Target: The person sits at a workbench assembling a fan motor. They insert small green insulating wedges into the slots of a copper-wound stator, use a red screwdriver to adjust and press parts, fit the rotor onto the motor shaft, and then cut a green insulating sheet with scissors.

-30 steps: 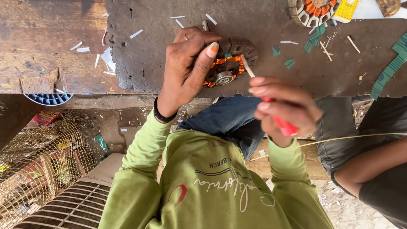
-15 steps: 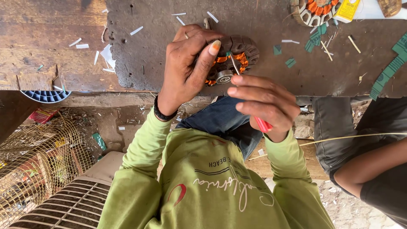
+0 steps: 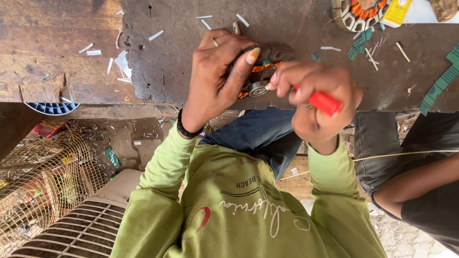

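Note:
My left hand (image 3: pixel 215 79), a black band on its wrist, grips a small motor stator (image 3: pixel 263 71) with orange windings and a metal bearing, pressed on the dark bench mat (image 3: pixel 167 67). My right hand (image 3: pixel 315 95) is closed around a red-handled tool (image 3: pixel 326 103). Its fingertips touch the stator's right side. The tool's tip is hidden behind my fingers. Both green sleeves reach up from my chest at the bottom of the view.
A second wound stator (image 3: pixel 358 12) and a yellow packet (image 3: pixel 399 10) lie at the bench's far right. Green paper strips (image 3: pixel 442 81) and white slips (image 3: pixel 155 35) are scattered about. Another person's arm (image 3: pixel 416 186) is at right. A wire cage (image 3: pixel 43 186) and fan grille (image 3: pixel 81 234) sit below left.
My right hand has risen from below the bench edge up to the stator, bringing the red-handled tool against it. My left hand has kept its grip on the stator.

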